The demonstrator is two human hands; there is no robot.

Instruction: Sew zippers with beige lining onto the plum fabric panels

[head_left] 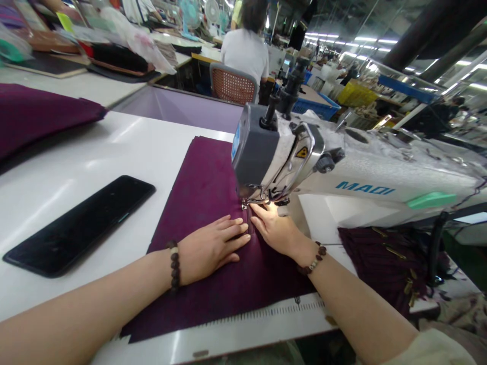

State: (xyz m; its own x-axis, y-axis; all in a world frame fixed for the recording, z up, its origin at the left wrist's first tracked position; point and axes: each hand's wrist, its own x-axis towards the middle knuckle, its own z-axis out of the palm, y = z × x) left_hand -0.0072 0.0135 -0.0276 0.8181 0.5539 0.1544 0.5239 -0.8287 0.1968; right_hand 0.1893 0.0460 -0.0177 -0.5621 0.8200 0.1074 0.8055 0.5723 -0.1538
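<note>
A purple fabric panel (201,187) lies flat on the white sewing table, its inner part under the needle area of a sewing machine (266,157). My left hand (213,246) rests on the fabric, fingers stretched out, fingertips beside a seam line just in front of the presser foot (244,204). To the right of that line, my right hand (276,228) lies on the cloth with fingers extended beside the foot, under the machine's lamp. Neither hand grasps anything. Both wrists wear bead bracelets.
A black phone (79,223) lies on the table at left, near a purple fabric stack (41,119). Purple pieces with zippers (384,258) sit at right. A ruler strip (266,314) runs along the front edge. A seated person (245,53) is beyond the table.
</note>
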